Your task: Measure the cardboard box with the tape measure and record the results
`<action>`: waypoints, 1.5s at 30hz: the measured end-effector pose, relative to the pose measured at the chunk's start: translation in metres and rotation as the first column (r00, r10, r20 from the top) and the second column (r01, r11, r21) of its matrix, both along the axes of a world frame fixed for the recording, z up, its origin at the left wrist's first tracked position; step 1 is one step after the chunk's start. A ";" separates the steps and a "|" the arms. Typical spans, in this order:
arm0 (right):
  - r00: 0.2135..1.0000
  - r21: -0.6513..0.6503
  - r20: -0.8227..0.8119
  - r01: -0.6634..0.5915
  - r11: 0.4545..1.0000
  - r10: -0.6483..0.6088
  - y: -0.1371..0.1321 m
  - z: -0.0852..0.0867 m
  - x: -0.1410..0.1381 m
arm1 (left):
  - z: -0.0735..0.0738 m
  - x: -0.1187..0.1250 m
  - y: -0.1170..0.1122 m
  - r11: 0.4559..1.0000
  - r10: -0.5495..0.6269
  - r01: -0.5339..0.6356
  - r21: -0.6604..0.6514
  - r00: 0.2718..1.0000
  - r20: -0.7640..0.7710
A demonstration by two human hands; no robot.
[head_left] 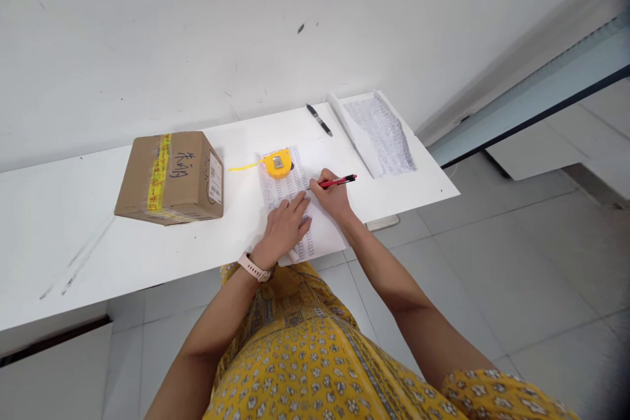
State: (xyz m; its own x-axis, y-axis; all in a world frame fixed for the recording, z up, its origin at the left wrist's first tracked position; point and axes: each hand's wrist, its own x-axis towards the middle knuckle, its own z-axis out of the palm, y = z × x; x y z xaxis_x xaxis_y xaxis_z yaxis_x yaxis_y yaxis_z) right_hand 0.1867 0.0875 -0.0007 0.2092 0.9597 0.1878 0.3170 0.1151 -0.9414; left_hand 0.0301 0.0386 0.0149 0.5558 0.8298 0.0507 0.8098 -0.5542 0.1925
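Note:
My right hand (333, 194) grips a red pen (337, 182), its lower end over a sheet of paper (322, 236) covered with columns of handwriting. Flat on the same sheet, my left hand (288, 226) lies with its fingers stretched toward the pen; a pale watch band circles that wrist. Just beyond the fingers, a yellow tape measure (278, 163) rests on the paper's far part. A short length of its blade sticks out to the left, toward a taped cardboard box (184, 174) with black writing and a label.
The white table (236, 236) runs along a wall. At its far right lies another written sheet (384, 131), with a black pen (319, 119) beside it. Grey floor tiles (472, 236) show past the table's right edge.

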 end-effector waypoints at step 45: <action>0.999 -0.002 0.007 0.045 0.999 -0.045 -0.001 0.001 0.000 | -0.001 -0.001 -0.001 1.000 0.005 -0.005 0.003 1.000 0.022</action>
State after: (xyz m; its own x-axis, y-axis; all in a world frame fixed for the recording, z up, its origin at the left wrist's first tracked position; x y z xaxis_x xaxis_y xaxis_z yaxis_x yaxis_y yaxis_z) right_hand 0.1868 0.0864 0.0005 0.2510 0.9496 0.1876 0.3286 0.0987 -0.9393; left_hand 0.0294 0.0380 0.0135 0.5507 0.8321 0.0657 0.8078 -0.5511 0.2089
